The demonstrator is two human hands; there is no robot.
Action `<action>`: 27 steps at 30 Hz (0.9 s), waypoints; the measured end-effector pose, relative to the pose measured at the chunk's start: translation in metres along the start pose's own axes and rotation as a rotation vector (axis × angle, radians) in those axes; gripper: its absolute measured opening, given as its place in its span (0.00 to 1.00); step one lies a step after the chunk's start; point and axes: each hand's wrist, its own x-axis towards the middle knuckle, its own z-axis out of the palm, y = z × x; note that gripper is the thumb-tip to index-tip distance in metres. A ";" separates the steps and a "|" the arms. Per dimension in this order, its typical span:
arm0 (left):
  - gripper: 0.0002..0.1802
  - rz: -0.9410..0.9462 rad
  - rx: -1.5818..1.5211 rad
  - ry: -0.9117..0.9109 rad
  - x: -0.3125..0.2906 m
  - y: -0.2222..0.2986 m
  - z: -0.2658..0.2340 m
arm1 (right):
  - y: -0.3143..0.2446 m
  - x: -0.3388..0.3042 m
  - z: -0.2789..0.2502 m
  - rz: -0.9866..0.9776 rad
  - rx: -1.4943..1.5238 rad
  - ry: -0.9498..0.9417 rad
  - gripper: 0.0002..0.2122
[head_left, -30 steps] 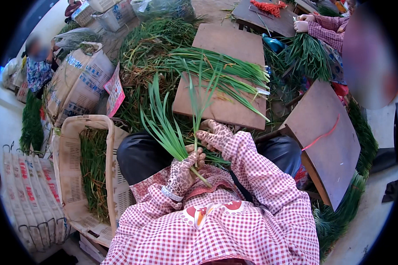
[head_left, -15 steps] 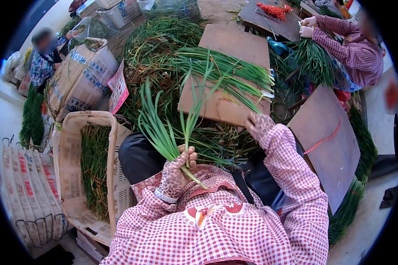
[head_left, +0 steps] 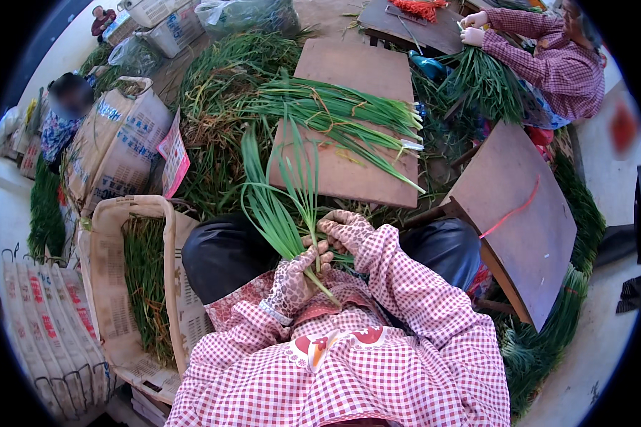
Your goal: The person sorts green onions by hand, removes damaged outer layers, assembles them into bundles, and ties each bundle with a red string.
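Observation:
My left hand [head_left: 297, 282], in a leopard-print glove, is closed round a few green garlic chives [head_left: 278, 222]. Their leaves fan out upward, and the stem ends stick out below the fist. My right hand [head_left: 347, 231], gloved alike, is beside it over my lap. Its fingers are bent in by the held stems; what they pinch, if anything, is hidden. Ahead lies a brown board [head_left: 313, 167] bearing a loose pile of garlic chives [head_left: 342, 107], white ends to the right.
A heap of tangled leaves [head_left: 221, 107] lies left of the board. At my left stands a plastic basket [head_left: 171, 285] with greens inside. Another brown board [head_left: 516, 213] with a red strip is at my right. A co-worker [head_left: 541, 60] holds a green bunch at the far right.
My right hand has come back from the near right edge of the board to my left hand. One stalk now lies over that edge. My left hand keeps its hold on the garlic chives.

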 end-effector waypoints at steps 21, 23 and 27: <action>0.08 -0.045 0.134 0.186 0.008 -0.009 0.014 | 0.019 -0.006 0.008 -0.087 0.244 0.176 0.10; 0.08 -0.068 0.031 0.136 0.014 -0.012 0.003 | 0.029 -0.007 0.009 -0.167 0.248 0.113 0.09; 0.11 -0.102 -0.034 -0.041 0.019 -0.009 -0.015 | 0.026 -0.022 0.011 -0.224 0.073 -0.074 0.09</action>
